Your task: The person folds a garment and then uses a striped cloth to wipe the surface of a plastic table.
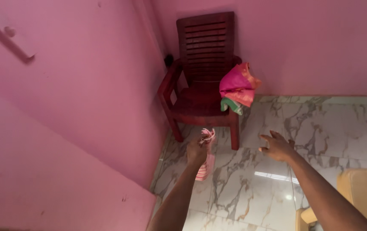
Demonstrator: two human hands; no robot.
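Filling the corner of the marble floor (320, 124), a dark red chair (204, 72) carries pink and green clothes (238, 87) on its right armrest. Left hand (197, 152) clenches a limp, light striped cloth (206, 164) by its bunched top; right hand (277, 147) spreads free.

Walls (63, 107) flat pink all over; chair (204, 77) dark red-brown with a slatted back; cloth pile (239, 85) on its armrest is magenta with an orange edge, and a bit of green and white shows underneath. Floor (320, 128) is glossy white marble-look tile with grey and tan veining; striped cloth (205, 164) in the left hand (197, 152) is pink and white with thin red lines. Second chair (363, 192) at lower right is pale tan-yellow; fixture (8, 32) at top left is pink like the wall.
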